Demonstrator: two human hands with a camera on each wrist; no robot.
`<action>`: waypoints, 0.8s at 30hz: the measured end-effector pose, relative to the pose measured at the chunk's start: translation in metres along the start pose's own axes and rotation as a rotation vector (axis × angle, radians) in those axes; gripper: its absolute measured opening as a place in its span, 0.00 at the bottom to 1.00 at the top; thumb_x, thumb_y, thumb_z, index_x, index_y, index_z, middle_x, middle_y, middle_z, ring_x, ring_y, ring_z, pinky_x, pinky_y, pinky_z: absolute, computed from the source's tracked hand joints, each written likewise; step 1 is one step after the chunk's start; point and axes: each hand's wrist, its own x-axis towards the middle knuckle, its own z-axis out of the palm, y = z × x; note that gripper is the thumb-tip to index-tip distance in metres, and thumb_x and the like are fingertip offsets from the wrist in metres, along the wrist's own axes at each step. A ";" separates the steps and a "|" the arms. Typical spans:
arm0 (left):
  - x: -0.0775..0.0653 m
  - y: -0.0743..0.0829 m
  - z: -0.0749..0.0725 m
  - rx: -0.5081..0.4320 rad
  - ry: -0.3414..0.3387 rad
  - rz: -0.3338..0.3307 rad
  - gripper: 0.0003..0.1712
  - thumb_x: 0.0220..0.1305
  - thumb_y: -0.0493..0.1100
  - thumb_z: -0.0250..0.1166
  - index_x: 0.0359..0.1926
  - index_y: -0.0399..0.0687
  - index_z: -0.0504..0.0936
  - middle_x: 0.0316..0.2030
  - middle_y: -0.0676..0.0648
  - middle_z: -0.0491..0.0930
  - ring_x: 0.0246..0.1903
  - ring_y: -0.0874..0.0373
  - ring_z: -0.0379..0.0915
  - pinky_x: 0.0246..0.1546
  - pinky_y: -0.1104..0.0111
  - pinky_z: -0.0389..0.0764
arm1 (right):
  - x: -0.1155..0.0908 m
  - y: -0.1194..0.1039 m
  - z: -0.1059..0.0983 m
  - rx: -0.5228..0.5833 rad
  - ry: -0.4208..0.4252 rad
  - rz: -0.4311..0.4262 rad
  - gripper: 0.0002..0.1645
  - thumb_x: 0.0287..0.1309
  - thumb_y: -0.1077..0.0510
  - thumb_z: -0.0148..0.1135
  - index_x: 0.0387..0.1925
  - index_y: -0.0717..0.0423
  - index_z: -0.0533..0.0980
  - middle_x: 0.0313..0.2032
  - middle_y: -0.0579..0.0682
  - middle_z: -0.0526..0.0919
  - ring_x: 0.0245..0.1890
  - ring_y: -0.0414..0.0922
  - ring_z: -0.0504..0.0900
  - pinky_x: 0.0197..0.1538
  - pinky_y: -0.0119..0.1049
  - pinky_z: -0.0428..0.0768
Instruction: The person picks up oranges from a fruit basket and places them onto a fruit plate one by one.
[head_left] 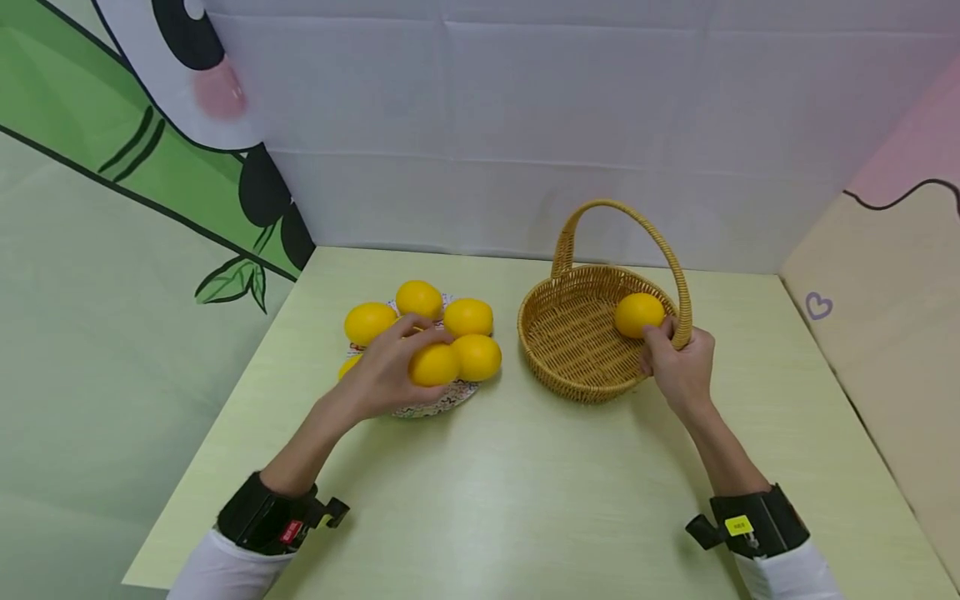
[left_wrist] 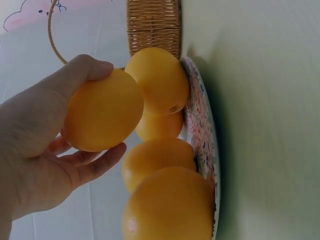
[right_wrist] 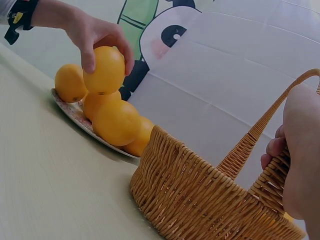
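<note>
My left hand (head_left: 381, 367) holds an orange (left_wrist: 104, 111) between thumb and fingers, lifted just above the patterned plate (head_left: 438, 404). Several more oranges (head_left: 468, 317) lie on that plate, one of them partly hidden behind the left hand. To the right stands a wicker basket (head_left: 573, 385) with a tall arched handle (head_left: 600, 204). My right hand (head_left: 684, 368) grips the basket at the base of the handle, on its right side. Inside the basket, near that hand, rests a single orange (head_left: 639, 315).
Plate and basket stand on a pale table (head_left: 525, 500), with a gap between them. A white cloth backdrop (head_left: 487, 125) rises behind the table's far edge. Printed cartoon panels flank both sides.
</note>
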 end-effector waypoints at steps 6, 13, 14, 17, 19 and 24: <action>-0.008 -0.001 0.009 0.054 -0.020 -0.011 0.37 0.53 0.43 0.90 0.64 0.49 0.89 0.59 0.42 0.81 0.58 0.43 0.78 0.60 0.48 0.88 | 0.000 0.000 -0.001 -0.012 -0.016 -0.008 0.27 0.77 0.68 0.58 0.17 0.64 0.64 0.11 0.46 0.68 0.11 0.44 0.67 0.17 0.34 0.71; -0.012 -0.001 0.023 0.149 -0.041 -0.010 0.38 0.52 0.45 0.92 0.63 0.48 0.88 0.58 0.42 0.80 0.55 0.43 0.77 0.59 0.52 0.88 | 0.000 0.001 -0.001 -0.015 -0.019 -0.004 0.27 0.77 0.67 0.58 0.18 0.63 0.65 0.11 0.47 0.68 0.11 0.44 0.67 0.17 0.33 0.72; -0.012 -0.001 0.025 0.171 -0.047 -0.014 0.38 0.52 0.46 0.92 0.63 0.48 0.88 0.58 0.42 0.80 0.55 0.44 0.77 0.58 0.53 0.88 | 0.000 0.002 -0.001 -0.013 -0.016 -0.002 0.27 0.77 0.67 0.58 0.18 0.64 0.65 0.11 0.47 0.68 0.11 0.44 0.67 0.17 0.33 0.72; -0.012 -0.001 0.031 0.232 -0.063 -0.027 0.37 0.52 0.47 0.92 0.63 0.49 0.88 0.58 0.42 0.80 0.53 0.44 0.76 0.55 0.54 0.89 | 0.001 0.003 0.000 -0.005 -0.006 0.002 0.27 0.77 0.67 0.58 0.18 0.66 0.64 0.11 0.48 0.68 0.11 0.45 0.66 0.17 0.34 0.71; -0.012 -0.002 0.036 0.279 -0.063 -0.028 0.36 0.53 0.48 0.92 0.62 0.50 0.88 0.58 0.41 0.80 0.52 0.43 0.76 0.53 0.55 0.89 | 0.001 0.003 0.000 0.001 -0.002 0.003 0.27 0.77 0.68 0.58 0.18 0.67 0.63 0.11 0.48 0.67 0.11 0.45 0.66 0.17 0.34 0.71; -0.014 -0.004 0.047 0.374 -0.025 -0.018 0.35 0.52 0.49 0.92 0.60 0.52 0.87 0.56 0.39 0.81 0.48 0.41 0.77 0.47 0.57 0.88 | 0.001 0.004 0.000 0.010 -0.004 0.004 0.27 0.77 0.68 0.57 0.18 0.66 0.63 0.11 0.48 0.67 0.11 0.45 0.66 0.17 0.34 0.71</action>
